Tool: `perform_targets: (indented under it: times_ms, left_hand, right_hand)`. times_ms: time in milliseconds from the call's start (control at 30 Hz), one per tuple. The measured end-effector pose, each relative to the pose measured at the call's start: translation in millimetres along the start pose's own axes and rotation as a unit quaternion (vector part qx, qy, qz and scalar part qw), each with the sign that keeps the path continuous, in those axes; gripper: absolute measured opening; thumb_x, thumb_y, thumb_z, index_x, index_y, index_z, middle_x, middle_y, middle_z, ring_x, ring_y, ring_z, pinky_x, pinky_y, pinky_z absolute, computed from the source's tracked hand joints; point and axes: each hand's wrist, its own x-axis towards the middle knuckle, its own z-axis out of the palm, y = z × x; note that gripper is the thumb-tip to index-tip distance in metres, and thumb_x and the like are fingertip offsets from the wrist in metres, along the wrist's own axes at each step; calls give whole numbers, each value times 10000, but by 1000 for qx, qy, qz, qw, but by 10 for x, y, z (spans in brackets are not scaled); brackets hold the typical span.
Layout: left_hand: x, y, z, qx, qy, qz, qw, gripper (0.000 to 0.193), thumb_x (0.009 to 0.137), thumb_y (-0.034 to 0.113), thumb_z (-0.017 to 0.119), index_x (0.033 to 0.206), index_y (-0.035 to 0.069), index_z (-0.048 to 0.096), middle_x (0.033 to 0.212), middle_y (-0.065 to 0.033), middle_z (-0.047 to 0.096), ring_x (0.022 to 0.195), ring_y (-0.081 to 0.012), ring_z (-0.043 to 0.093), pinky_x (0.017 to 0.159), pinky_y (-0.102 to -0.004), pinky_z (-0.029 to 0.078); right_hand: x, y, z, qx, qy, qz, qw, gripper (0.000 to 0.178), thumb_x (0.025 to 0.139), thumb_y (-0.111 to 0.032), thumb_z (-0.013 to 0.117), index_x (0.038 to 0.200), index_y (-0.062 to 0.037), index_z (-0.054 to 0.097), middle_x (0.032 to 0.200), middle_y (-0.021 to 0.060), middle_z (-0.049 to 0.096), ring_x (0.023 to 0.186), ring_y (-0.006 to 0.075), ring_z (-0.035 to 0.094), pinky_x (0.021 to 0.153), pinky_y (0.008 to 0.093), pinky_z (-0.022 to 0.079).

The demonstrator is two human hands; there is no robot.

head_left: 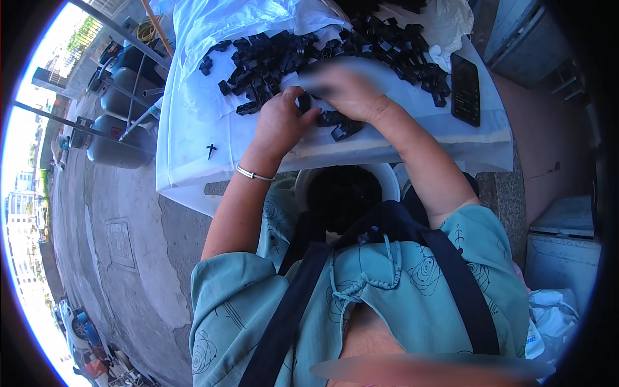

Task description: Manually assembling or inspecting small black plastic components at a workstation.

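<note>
My left hand is closed, with its thumb and fingers around a small black plastic part. Close by on the right is my right hand, its fingers smeared by blur, so their grip cannot be made out. Beyond both hands lies a heap of black moulded plastic parts on a white-covered table. A few loose black parts rest just below my right hand. One thin, cross-shaped black piece lies apart at the table's left.
A black phone lies on the table's right side. Below the near edge stands a white bucket with dark contents. Crumpled clear plastic covers the far left. Grey gas cylinders stand left of the table, and a metal cabinet to the right.
</note>
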Motion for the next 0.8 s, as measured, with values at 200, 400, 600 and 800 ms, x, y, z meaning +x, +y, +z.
perform_targets:
  times_ms: [200, 400, 600, 800]
  left_hand:
    - [24, -219, -65, 21, 76, 242, 967, 316, 769, 64, 627, 1084, 60, 608, 974, -157, 647, 774, -337, 648, 703, -398, 521]
    - [103, -242, -5, -23, -29, 158, 987, 343, 724, 75, 717, 1055, 73, 630, 992, -114, 651, 708, -249, 648, 655, -340, 519]
    - [173, -213, 205, -79, 11, 102, 992, 477, 699, 97, 776, 1139, 91, 591, 885, -80, 673, 638, -173, 616, 617, -306, 509]
    - [225, -248, 243, -96, 5, 118, 988, 531, 694, 102, 791, 1175, 80, 568, 851, -85, 687, 638, -153, 608, 630, -280, 511]
  right_hand:
    - [-166, 34, -178, -73, -43, 90, 992, 321, 857, -176, 631, 1161, -74, 620, 1060, 133, 619, 961, 317, 611, 843, 379, 505]
    - [-292, 9, -81, 80, 83, 31, 993, 333, 816, -106, 654, 1142, -55, 608, 1031, 143, 630, 938, 311, 620, 812, 374, 515]
    - [-327, -68, -69, 123, 52, 12, 991, 304, 810, -73, 656, 1113, -78, 641, 1029, 105, 643, 921, 281, 629, 803, 352, 521]
    - [-192, -53, -47, 90, 20, -45, 995, 253, 810, -73, 642, 1059, -85, 679, 1035, 96, 649, 922, 273, 631, 820, 355, 519]
